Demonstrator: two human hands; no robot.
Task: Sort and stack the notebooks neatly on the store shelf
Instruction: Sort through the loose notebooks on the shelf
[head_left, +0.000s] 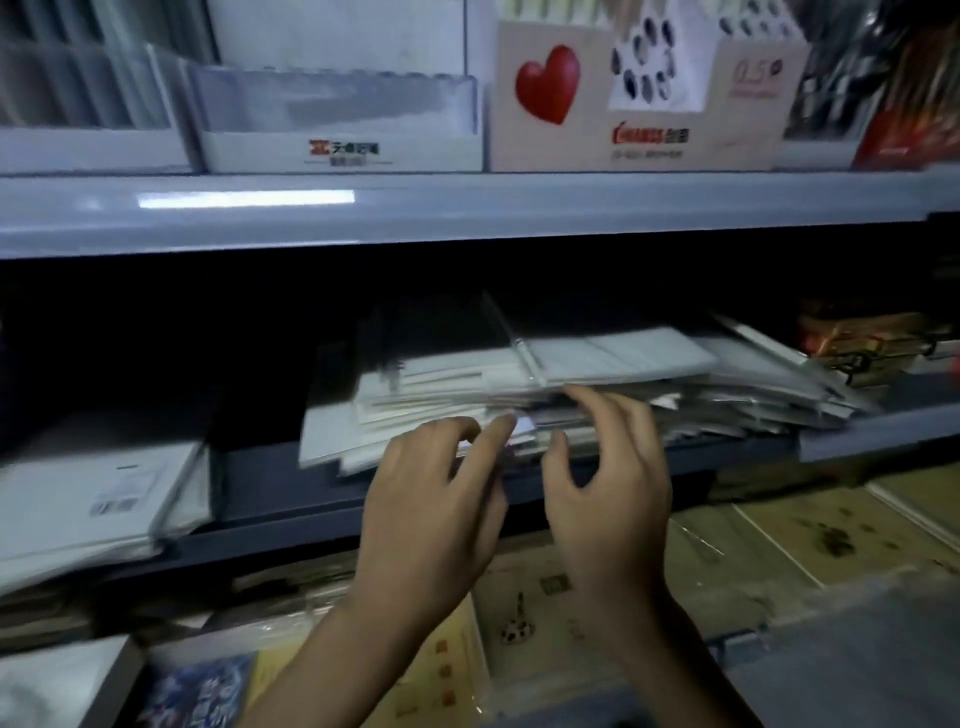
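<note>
Where notebooks (613, 358) pile unevenly, left grip (431, 493) touching them, right grip (615, 493) half-open

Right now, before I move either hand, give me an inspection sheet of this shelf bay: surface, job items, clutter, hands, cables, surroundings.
Surface: grey metal middle shelf, dimly lit; the view is motion-blurred.
Job's things: centre pile of white plastic-wrapped notebooks, fanned out with uneven edges; second white wrapped pile to its left, apart from it.
Clutter: clear plastic divider lodged at a tilt in the centre pile; brown boxes at the right rear.
Grippers: left hand and right hand both open, fingers spread at the centre pile's front edge; contact is too blurred to confirm.
Cables: nothing seen.
Surroundings: beige display box with red heart on the upper shelf; yellowish paper packs on the shelf below.
</note>
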